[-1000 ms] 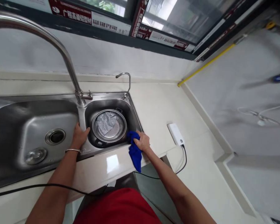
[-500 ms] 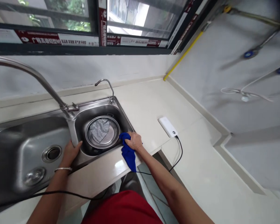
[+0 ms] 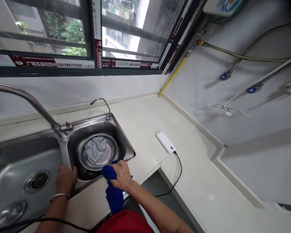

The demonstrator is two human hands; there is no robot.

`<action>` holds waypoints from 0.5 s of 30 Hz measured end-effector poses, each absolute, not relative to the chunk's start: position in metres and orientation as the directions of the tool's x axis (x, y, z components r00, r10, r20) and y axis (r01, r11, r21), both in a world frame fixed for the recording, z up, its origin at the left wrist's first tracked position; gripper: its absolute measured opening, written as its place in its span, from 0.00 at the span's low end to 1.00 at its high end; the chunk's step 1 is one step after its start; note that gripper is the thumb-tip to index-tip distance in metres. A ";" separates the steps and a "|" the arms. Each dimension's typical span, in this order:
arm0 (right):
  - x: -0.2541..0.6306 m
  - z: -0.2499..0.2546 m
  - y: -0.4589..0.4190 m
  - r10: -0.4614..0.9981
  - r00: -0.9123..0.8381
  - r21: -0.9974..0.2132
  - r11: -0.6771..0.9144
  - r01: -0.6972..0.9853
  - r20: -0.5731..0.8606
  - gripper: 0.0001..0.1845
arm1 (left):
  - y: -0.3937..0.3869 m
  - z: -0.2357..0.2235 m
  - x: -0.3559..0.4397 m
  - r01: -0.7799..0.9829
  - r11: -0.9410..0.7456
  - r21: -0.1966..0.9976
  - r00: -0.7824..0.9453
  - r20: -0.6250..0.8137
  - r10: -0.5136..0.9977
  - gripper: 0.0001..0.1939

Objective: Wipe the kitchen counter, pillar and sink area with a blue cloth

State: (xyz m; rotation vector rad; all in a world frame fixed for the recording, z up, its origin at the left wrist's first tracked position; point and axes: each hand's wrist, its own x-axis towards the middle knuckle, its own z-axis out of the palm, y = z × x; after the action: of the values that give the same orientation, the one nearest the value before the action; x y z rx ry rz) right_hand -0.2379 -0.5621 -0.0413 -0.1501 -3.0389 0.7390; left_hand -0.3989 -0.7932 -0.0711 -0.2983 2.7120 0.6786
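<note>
We are resting our left hand at the front end of the sink divider, fingers curling over it — how tightly, we cannot tell. At the right basin's front edge, we are gripping a blue cloth in our right hand. We are judging this to be wiping; the next stroke is probably calling for flat pressure. The cloth is looking soft and bunched — its tail is lying toward the counter's front edge.
</note>
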 end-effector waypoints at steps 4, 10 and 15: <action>-0.212 -0.062 -0.524 0.084 -0.979 -0.580 0.814 -0.040 0.186 0.34 | -0.791 -0.065 -0.397 -0.284 0.860 0.425 -0.919 -0.377 -0.117 0.29; -0.212 -0.061 -0.442 0.252 -0.944 -0.548 0.831 0.097 0.214 0.35 | -0.792 -0.064 -0.399 -0.274 0.868 0.414 -0.916 -0.386 -0.105 0.28; -0.248 -0.050 -0.431 0.221 -0.957 -0.551 0.830 0.085 0.185 0.32 | -0.796 -0.086 -0.404 -0.312 0.849 0.426 -0.907 -0.399 -0.133 0.31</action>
State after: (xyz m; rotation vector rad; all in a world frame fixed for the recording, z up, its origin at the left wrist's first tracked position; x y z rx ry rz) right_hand -0.2477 -0.4314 -0.0499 -0.2360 -2.7706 0.8170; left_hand -0.4041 -0.7963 -0.0855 -0.3323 2.6689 0.7006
